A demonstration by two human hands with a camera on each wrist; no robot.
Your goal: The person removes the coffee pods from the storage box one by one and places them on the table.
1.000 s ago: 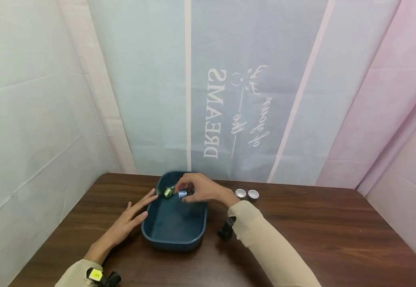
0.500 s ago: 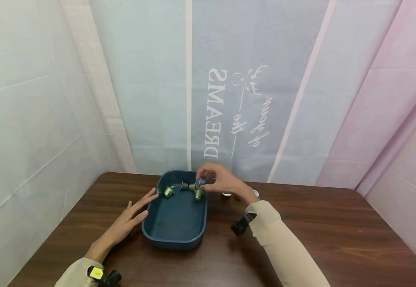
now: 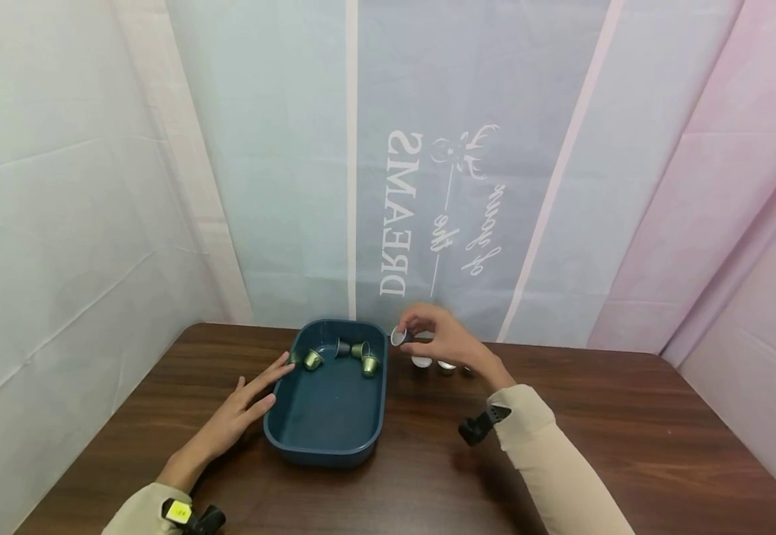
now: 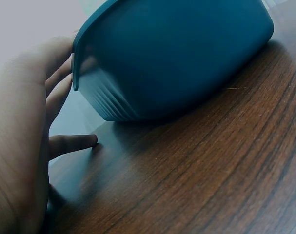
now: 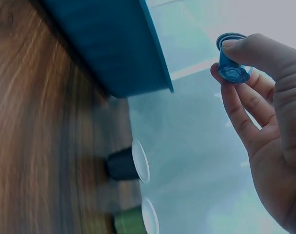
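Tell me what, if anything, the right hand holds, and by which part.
The fingers of the right hand pinch a small blue capsule by its sides.

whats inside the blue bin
In the bin: a green capsule left, a dark one at the back, two more green ones right. A greenish shape farther left is partly covered, so unclear; what lies beneath the capsules is hidden.

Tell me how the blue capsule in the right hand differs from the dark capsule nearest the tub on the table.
Colour: the blue capsule looks blue in the right wrist view; the dark capsule looks nearly black.
Support: the right hand pinches the blue capsule in the air; the dark capsule stands on the table.
Pose: the blue capsule is tipped sideways; the dark capsule's lid faces up.
Shared: both have pale, wide lids and narrower bases.
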